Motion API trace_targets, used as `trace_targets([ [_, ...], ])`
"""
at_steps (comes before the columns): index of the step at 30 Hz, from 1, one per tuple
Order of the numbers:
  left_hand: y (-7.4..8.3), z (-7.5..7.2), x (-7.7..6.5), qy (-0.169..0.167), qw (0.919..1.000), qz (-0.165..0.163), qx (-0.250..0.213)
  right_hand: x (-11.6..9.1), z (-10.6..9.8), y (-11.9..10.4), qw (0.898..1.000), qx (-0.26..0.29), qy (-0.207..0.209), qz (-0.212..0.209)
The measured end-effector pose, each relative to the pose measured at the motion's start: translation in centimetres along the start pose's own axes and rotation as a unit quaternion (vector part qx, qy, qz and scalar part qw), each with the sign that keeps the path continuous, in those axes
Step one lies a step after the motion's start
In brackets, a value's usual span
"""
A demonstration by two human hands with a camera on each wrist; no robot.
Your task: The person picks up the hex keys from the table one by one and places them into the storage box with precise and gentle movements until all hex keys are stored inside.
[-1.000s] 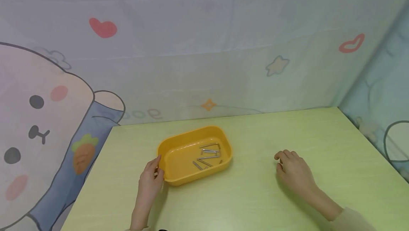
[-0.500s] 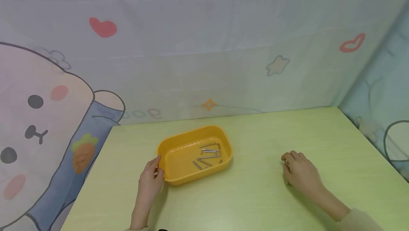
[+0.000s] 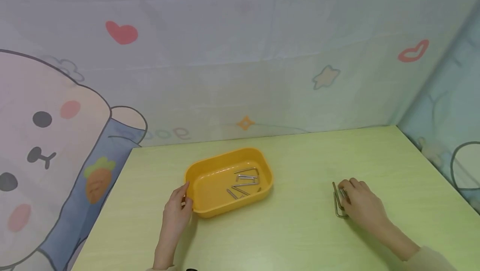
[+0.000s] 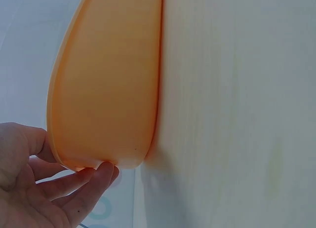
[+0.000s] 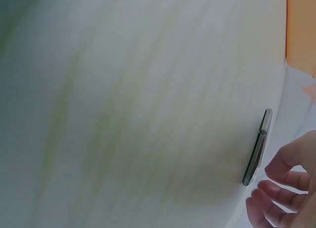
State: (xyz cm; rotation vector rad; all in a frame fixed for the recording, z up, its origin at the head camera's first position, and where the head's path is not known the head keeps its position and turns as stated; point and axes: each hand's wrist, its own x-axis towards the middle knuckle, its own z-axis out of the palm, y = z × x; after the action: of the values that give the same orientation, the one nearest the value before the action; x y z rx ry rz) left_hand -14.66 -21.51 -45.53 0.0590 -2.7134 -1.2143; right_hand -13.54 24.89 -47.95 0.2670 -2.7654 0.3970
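Note:
My left hand [image 3: 178, 209] grips the left end of a yellow plastic tray [image 3: 221, 210], fingers at its rim. In the left wrist view, the hand's fingers [image 4: 86, 193] hold that end, and the tray's wall [image 4: 106, 90] looks orange. Several silver L-shaped hex keys [image 3: 245, 184] lie in the tray's right half. Beyond the tray's right side, more hex keys [image 3: 336, 208] rest on the table beside my right hand [image 3: 363, 206]. The right wrist view has its fingers [image 5: 284, 164] loosely bent, with a small gap to those keys [image 5: 256, 154].
The pale yellow-green table [image 3: 292, 237] runs back to a cloth backdrop [image 3: 210, 75] printed with hearts, a star and a cartoon animal. Another hanging cloth [image 3: 446, 104] borders the right side. A small dark object [image 3: 191, 269] peeks in at the bottom edge.
My right hand has drawn rightward and slightly toward me, and hex keys hidden a second ago now show on the table by its fingertips. The left hand and tray stay put.

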Motion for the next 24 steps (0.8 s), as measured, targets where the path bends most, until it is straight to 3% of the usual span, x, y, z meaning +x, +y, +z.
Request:
trace_targets([
  [24,-0.09,0.01,0.01,0.008,0.9999,0.010,0.001,0.00,-0.71,0.91,0.997,0.030,-0.066,0.023],
])
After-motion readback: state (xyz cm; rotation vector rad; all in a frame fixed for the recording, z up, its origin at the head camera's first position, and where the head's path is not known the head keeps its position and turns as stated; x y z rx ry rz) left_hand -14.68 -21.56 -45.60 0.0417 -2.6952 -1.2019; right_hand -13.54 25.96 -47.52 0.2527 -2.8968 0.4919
